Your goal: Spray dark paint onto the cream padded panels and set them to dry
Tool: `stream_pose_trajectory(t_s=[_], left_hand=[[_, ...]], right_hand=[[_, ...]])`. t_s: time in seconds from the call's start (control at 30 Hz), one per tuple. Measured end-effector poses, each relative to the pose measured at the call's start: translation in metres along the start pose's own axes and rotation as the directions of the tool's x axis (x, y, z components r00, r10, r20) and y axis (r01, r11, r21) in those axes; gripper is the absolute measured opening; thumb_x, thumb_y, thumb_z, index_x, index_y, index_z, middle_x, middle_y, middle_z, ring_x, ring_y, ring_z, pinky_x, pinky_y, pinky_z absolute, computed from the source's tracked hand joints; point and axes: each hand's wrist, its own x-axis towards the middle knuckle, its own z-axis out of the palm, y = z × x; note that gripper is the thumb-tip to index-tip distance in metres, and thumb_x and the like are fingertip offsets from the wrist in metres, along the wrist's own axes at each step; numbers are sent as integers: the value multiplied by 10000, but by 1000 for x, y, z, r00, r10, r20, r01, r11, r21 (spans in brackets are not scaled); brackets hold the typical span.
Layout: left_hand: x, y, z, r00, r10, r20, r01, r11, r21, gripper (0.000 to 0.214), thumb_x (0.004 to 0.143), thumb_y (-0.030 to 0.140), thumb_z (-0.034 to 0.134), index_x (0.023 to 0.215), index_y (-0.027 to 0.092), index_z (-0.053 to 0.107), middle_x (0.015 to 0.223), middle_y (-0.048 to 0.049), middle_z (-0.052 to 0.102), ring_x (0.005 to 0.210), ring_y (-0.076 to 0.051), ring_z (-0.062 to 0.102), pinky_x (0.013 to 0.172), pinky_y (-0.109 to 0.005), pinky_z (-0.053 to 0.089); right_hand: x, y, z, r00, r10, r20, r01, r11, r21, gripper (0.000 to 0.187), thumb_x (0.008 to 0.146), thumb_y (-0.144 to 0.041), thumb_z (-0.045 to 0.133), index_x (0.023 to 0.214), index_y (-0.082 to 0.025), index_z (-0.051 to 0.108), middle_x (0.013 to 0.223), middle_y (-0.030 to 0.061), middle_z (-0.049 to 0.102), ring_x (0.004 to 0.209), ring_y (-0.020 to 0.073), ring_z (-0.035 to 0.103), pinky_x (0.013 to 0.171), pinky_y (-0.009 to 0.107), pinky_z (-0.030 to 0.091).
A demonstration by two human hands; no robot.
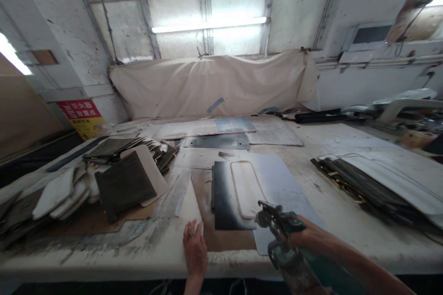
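Setting: workshop bench (346, 221), cream cloth (214, 83) draped along the back wall.
Right hand (301, 237): fingers gripping one spray gun (277, 223), nozzle beside the white panel (246, 189).
Left hand (194, 249): fingers flat, spread on the bench edge.
Panel: single, lying on a dark sheet (224, 198).
Sign (81, 117): red-yellow, writing unreadable.
Surroundings: two stacks, dark pieces left (124, 184), sheets right (377, 184).
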Motion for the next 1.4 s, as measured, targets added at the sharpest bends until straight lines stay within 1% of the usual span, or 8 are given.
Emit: stream_pose_trajectory(t_s=[0.13, 0.4, 0.57, 0.8, 0.93, 1.1, 1.2, 1.4], left_hand=[[-2, -3, 4, 999, 12, -33, -11, 1000, 21, 369, 783, 63, 377, 1039, 167, 622, 1142, -43, 560, 1156, -217, 418, 945, -379, 438], [-4, -20, 23, 989, 107, -102, -99, 992, 83, 387, 742, 36, 415, 1035, 175, 626, 1125, -42, 594, 1125, -220, 455, 885, -349, 471], [-9, -31, 43, 982, 112, -150, -111, 994, 15, 428, 702, 15, 424, 1025, 197, 638, 1102, -48, 620, 1113, -245, 478, 865, -374, 468], [-12, -37, 53, 990, 98, -98, -99, 995, -12, 479, 665, -17, 411, 1024, 194, 650, 1090, -60, 631, 1107, -261, 477, 853, -383, 461], [-10, -35, 50, 990, 108, -90, -111, 993, -31, 463, 679, -6, 416, 1034, 184, 644, 1106, -61, 626, 1121, -262, 471, 861, -385, 450], [-4, -26, 39, 991, 86, -98, -87, 996, -7, 413, 732, 10, 409, 1045, 157, 635, 1115, -64, 624, 1120, -260, 471, 863, -392, 451], [1, -21, 28, 992, 105, -70, -104, 994, 15, 402, 746, 13, 405, 1040, 160, 637, 1116, -53, 618, 1117, -245, 469, 867, -374, 462], [4, -14, 12, 998, 67, 6, -67, 997, 31, 403, 771, 28, 395, 1091, 152, 607, 1164, -54, 579, 1157, -234, 429, 918, -371, 452]], right_hand=[[25, -15, -23, 984, -2, -178, 15, 997, 71, 158, 462, -232, 526, 600, -163, 561, 552, -16, 521, 533, 121, 438, 488, 239, 334], [136, -37, -87, 934, -65, -351, 90, 994, 55, 54, 595, -197, 542, 574, -149, 530, 514, -18, 524, 480, 104, 463, 474, 238, 360], [183, -40, -88, 934, -36, -356, 47, 999, 24, 272, 822, -296, 548, 604, -139, 508, 553, -51, 514, 490, 73, 475, 493, 216, 404], [222, -38, -82, 928, 47, -370, -41, 999, 24, 315, 856, -334, 525, 617, -130, 514, 543, -60, 501, 474, 63, 475, 478, 206, 420], [220, -34, -92, 897, 98, -431, -89, 995, 41, 309, 855, -325, 526, 613, -133, 509, 530, -66, 490, 456, 60, 460, 468, 203, 410], [191, -27, -101, 886, 122, -448, -93, 992, 84, 219, 788, -234, 546, 591, -146, 511, 514, -54, 509, 472, 78, 473, 493, 219, 405], [158, -20, -94, 905, 105, -413, -71, 993, 98, 48, 630, -179, 535, 594, -149, 546, 494, -30, 526, 469, 100, 469, 478, 228, 372], [64, 9, -51, 952, 102, -288, -81, 993, 84, 155, 492, -229, 521, 612, -156, 587, 524, -18, 524, 488, 114, 445, 462, 235, 345]])
